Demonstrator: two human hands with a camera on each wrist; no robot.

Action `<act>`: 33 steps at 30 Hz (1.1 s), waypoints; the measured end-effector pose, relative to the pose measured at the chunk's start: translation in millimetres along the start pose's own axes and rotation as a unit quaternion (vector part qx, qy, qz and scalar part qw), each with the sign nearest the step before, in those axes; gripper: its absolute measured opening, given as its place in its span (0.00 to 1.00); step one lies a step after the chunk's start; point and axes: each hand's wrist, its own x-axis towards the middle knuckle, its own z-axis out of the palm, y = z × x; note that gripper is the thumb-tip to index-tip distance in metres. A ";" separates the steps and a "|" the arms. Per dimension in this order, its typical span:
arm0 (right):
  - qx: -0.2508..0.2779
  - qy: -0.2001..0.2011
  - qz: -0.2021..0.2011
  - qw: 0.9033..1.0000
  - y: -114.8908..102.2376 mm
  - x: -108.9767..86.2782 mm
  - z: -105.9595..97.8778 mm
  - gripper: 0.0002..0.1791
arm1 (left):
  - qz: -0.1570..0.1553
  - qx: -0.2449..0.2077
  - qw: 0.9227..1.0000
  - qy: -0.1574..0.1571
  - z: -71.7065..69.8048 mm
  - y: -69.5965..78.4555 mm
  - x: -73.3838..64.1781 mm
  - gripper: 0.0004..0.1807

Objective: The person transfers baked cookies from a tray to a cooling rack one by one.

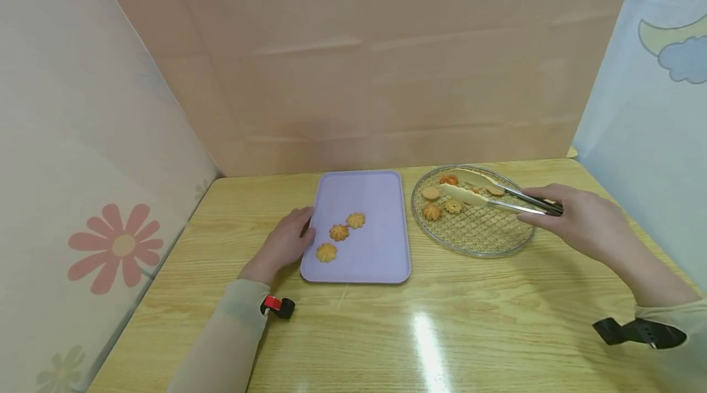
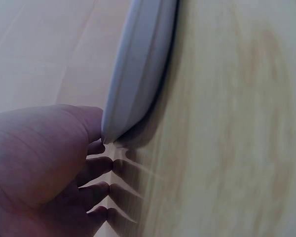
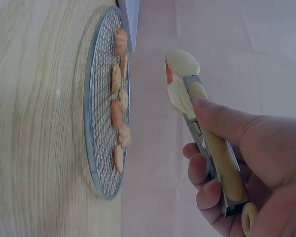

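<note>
My left hand (image 1: 287, 239) grips the left rim of a lilac tray (image 1: 383, 252), thumb at the rim and the other fingertips down by the table. Three flower-shaped cookies (image 1: 339, 233) lie on the tray in a slanting row. In my right hand (image 1: 577, 215) is a pair of tongs (image 3: 214, 153) with cream scalloped tips, held by thumb and curled fingers. Between the tips sits an orange-red piece (image 3: 168, 71), raised over a round wire rack (image 1: 486, 236). Several cookies (image 1: 432, 212) lie on the rack, partly covered by the tongs in the head view.
Tray and rack stand side by side on a wooden table (image 1: 353, 325), a narrow gap between them. Behind them rises a pinkish-beige sheet (image 1: 353, 73). Patterned panels (image 1: 663, 153) flank the table left and right.
</note>
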 end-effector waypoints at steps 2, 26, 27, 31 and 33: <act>-0.003 -0.003 0.007 1.000 5.6 -2.4 -3.5 0.36 | 0.000 -0.001 1.000 0.001 0.1 -0.2 -0.2 0.34; -0.043 -0.032 0.080 0.995 60.3 -30.6 -34.0 0.41 | 0.032 -0.012 0.999 0.019 2.7 -5.6 1.7 0.33; -0.043 -0.031 0.081 0.995 62.8 -31.3 -35.0 0.41 | 0.025 -0.012 1.000 0.013 0.3 -2.3 -0.1 0.33; -0.043 -0.021 0.082 0.996 71.9 -35.0 -36.0 0.38 | 0.018 -0.002 1.000 0.006 0.6 -2.9 1.0 0.34; -0.044 -0.012 0.081 0.996 75.3 -37.2 -34.2 0.38 | 0.017 0.000 1.000 0.006 0.4 -2.6 1.0 0.34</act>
